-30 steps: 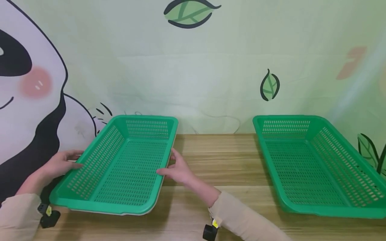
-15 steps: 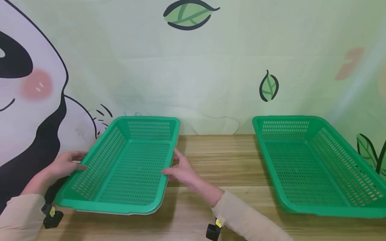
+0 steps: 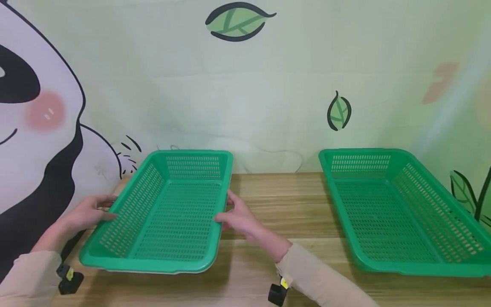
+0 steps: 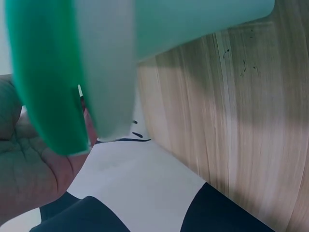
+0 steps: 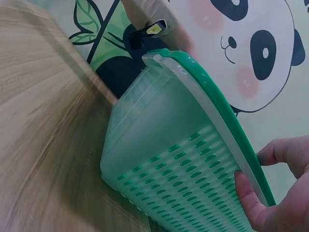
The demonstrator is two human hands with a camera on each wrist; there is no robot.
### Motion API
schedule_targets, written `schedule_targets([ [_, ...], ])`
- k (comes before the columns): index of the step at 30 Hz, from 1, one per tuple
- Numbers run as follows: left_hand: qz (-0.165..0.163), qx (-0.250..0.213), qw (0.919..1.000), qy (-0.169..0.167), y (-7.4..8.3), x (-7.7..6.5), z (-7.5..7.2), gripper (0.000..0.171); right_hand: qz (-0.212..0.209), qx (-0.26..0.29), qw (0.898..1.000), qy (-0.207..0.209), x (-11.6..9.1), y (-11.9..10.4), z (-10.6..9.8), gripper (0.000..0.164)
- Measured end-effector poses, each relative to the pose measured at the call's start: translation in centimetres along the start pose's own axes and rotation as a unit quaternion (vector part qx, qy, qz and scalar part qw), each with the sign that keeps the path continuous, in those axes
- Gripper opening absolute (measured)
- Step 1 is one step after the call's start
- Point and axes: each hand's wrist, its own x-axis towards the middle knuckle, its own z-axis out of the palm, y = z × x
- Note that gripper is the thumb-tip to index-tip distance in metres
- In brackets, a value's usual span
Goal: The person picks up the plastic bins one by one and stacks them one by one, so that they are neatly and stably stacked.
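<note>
Left hand (image 3: 86, 212) and right hand (image 3: 241, 216) grasp opposite rims of the green basket (image 3: 178, 213) at the table's (image 3: 276, 204) left; the white basket (image 5: 154, 106) nested beneath could slip free should finger support slacken.

We'd call it a staged set: wood table (image 3: 293, 213) against a panda-printed backdrop (image 3: 268, 94); we can't tell the room type.

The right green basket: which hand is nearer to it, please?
Right. The right hand holds the left basket by its right side, across the tabletop from the right basket; the left hand is farther, at the left basket's left side.
</note>
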Motion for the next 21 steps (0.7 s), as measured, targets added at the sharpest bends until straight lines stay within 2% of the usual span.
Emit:
schedule_targets([
  [5,0.016,-0.006,0.9999,0.0,0.3,0.3,0.4,0.059,0.003,-0.008,1.0,0.005,0.1,-0.1,-0.6,0.087],
  [12,0.023,-0.009,0.9997,-0.009,1.0,0.4,0.7,0.061,0.01,0.002,1.0,0.008,0.0,0.1,-1.5,0.088],
  [21,0.028,-0.023,0.9993,-0.012,1.6,0.5,1.1,0.064,0.015,-0.011,1.0,0.011,-0.2,-0.2,-2.6,0.087],
])
